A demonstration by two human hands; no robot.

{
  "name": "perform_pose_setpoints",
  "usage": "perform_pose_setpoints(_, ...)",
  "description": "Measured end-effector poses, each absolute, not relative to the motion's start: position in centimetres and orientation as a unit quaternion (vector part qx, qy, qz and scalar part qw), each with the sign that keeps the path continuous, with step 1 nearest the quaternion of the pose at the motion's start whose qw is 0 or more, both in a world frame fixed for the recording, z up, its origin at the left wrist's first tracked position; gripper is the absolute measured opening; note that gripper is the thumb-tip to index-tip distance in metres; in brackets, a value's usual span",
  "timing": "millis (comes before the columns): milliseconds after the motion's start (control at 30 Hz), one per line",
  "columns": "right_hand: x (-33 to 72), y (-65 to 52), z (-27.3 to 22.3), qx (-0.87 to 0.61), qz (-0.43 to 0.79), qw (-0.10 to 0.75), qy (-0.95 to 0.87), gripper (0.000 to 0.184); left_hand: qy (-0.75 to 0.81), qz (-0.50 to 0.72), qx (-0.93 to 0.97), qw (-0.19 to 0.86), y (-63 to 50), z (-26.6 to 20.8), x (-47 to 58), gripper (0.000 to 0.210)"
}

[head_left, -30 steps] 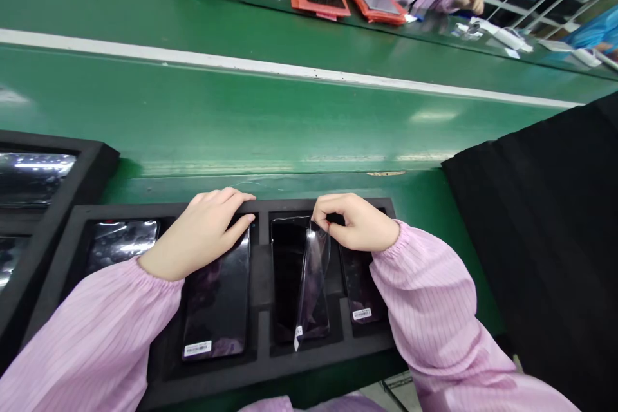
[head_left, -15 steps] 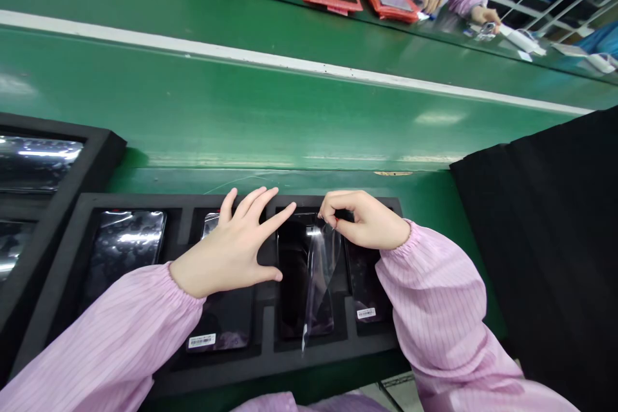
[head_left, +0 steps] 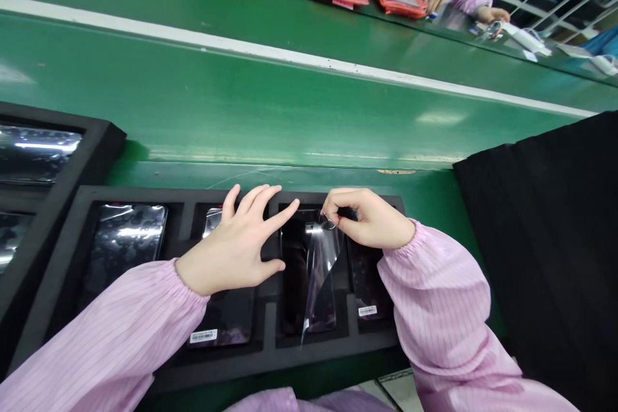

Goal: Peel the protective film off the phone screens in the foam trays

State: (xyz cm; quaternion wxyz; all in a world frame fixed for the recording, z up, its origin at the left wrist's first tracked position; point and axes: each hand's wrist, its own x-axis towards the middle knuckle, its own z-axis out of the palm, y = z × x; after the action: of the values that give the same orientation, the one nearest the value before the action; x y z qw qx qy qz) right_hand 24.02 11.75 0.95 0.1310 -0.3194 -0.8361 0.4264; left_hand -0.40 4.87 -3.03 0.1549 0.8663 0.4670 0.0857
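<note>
Left hand [head_left: 234, 248] has shifted rightward since a second ago – then over the second device of the row, fingers together near the tray's far edge; now splayed, reaching to the third device [head_left: 293, 290]. Right hand [head_left: 367, 219] has kept its pinch on the clear film [head_left: 319, 264] throughout.

Position: third device lies face up in its recess of the black foam tray [head_left: 271, 325], between the hands and a little nearer the wearer than the right fingertips. Film pinched between right thumb and forefinger at its far end; it slants down over the screen, its left side raised, narrow tip toward the wearer. Left hand open and empty, forefinger tip by the device's far left corner, thumb tip beside its left edge – contact cannot be told.

Second device [head_left: 232, 318], labelled at the near end, sits partly under the left hand. Fourth device [head_left: 365, 283], also labelled, lies just right of the third, partly hidden by the right hand and sleeve. Leftmost device [head_left: 126, 238] shows a glossy, mottled surface, left of the left hand.
</note>
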Motion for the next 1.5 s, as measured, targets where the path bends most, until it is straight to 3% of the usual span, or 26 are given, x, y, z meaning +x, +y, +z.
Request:
perform_pose_setpoints(133, 23.8, 11.5, 0.8, -0.324, 0.405, 0.133, -0.845, 0.025, 0.520, 0.131, 0.839, 0.087, 4.4, -1.9, 0.2, 0.049)
perform_pose_setpoints(233, 23.8, 11.4, 0.8, -0.322, 0.396, 0.135, -0.849, 0.025, 0.564, 0.124, 0.803, 0.147, 3.5, -0.5, 0.8, 0.028)
perform_pose_setpoints(400, 23.7, 11.2, 1.0, -0.334, 0.377, 0.128, -0.854, 0.026, 0.595, 0.003, 0.723, 0.350, 1.7, 0.7, 1.9, 0.037)
perform_pose_setpoints(500, 23.5, 10.8, 1.3, -0.354, 0.355, 0.122, -0.857, 0.023, 0.579, 0.027, 0.650, 0.491, 1.3, 0.8, 2.3, 0.037)
perform_pose_setpoints(667, 23.4, 9.9, 1.4, -0.368, 0.341, 0.114, -0.857, 0.020, 0.579, 0.105, 0.432, 0.683, 1.3, 0.8, 2.8, 0.061)
perform_pose_setpoints(800, 23.7, 9.5, 1.0, -0.359, 0.338, 0.163, -0.855, 0.020, 0.571, 0.156, 0.353, 0.725, 1.6, 0.8, 3.0, 0.055)
perform_pose_setpoints(900, 24.2, 9.7, 0.7, -0.346, 0.362, 0.208, -0.840, 0.018, 0.483, 0.174, 0.371, 0.774, 1.1, 0.5, 3.4, 0.046)
perform_pose_setpoints(1033, 24.9, 10.4, 0.5, -0.322, 0.431, 0.231, -0.811, 0.017, 0.350, 0.172, 0.421, 0.819, -0.1, -0.3, 4.8, 0.063)
perform_pose_setpoints(1267, 24.9, 10.8, 0.7, -0.314, 0.483, 0.270, -0.771, 0.014, 0.408, 0.206, 0.462, 0.760, -1.1, -0.7, 5.8, 0.066)
perform_pose_setpoints(1367, 25.0, 10.9, 0.5, -0.325, 0.487, 0.252, -0.770, 0.012, 0.401, 0.212, 0.451, 0.769, -1.1, -1.1, 5.8, 0.072)
perform_pose_setpoints(1500, 25.1, 11.0, 0.1, -0.347, 0.478, 0.235, -0.772, 0.010, 0.416, 0.241, 0.414, 0.773, -0.9, -1.7, 5.9, 0.065)
